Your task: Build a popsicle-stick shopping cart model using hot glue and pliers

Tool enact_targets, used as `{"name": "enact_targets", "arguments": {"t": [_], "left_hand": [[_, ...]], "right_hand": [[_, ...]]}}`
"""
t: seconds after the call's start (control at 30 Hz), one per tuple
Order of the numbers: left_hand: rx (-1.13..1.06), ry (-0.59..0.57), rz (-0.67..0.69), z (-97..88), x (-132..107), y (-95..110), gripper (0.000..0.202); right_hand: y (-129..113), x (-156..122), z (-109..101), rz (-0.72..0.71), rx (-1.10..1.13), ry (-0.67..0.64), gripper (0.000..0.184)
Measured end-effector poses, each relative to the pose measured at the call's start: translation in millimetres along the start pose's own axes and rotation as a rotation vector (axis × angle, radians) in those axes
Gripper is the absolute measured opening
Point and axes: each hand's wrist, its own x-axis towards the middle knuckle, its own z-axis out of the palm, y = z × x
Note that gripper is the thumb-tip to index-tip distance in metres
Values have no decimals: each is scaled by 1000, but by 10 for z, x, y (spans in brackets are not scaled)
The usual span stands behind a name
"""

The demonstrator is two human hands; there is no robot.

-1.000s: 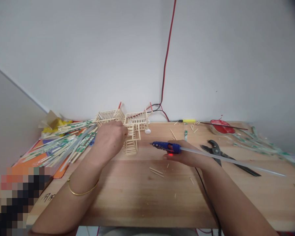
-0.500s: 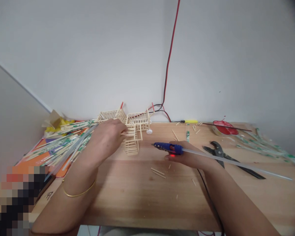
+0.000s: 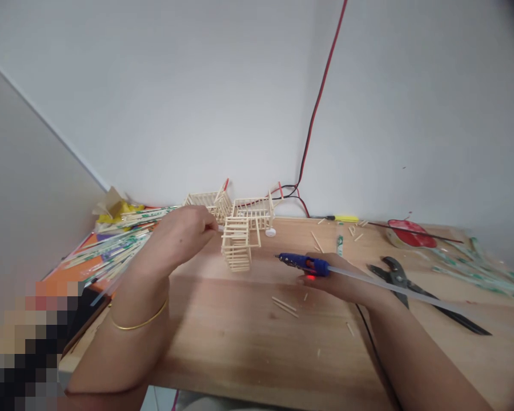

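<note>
My left hand (image 3: 182, 237) is closed in a pinch at the left side of a small frame of thin wooden sticks (image 3: 237, 245). A bit of something white shows at its fingertips, too small to name. Behind stand two more stick frames, one at the left (image 3: 203, 200) partly hidden by that hand, the other at the right (image 3: 252, 208) beside a small white wheel (image 3: 270, 233). My right hand (image 3: 342, 279) grips a blue glue gun (image 3: 302, 262), its nozzle pointing left towards the front frame, apart from it. A long clear glue stick (image 3: 377, 279) sticks out of its back.
Wrapped sticks (image 3: 115, 251) are heaped at the left on an orange sheet. Black-handled pliers (image 3: 405, 282), a red-stained dish (image 3: 411, 235) and empty-looking wrappers (image 3: 480, 268) lie at the right. Loose stick pieces (image 3: 285, 307) are scattered in front. A red and black cable (image 3: 314, 114) runs down the wall.
The view has shifted, so everything sits further right. My left hand has drawn back a little leftwards from the front stick frame, uncovering more of it. My right hand still holds the glue gun.
</note>
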Motion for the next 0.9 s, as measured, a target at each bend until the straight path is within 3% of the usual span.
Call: {"name": "enact_targets", "arguments": {"t": [0.13, 0.3, 0.53, 0.73, 0.9], "left_hand": [[43, -80, -3, 0, 19, 21, 21], [50, -96, 39, 28, 11, 26, 21], [84, -98, 53, 49, -9, 23, 22], [100, -128, 37, 47, 0, 36, 22], [98, -119, 33, 45, 1, 62, 22]], "right_hand": [[6, 8, 2, 7, -4, -12, 26], [-3, -1, 6, -9, -14, 15, 23], [49, 63, 72, 64, -242, 205, 26], [96, 63, 107, 56, -257, 97, 30], [-85, 55, 75, -111, -143, 311, 18]]}}
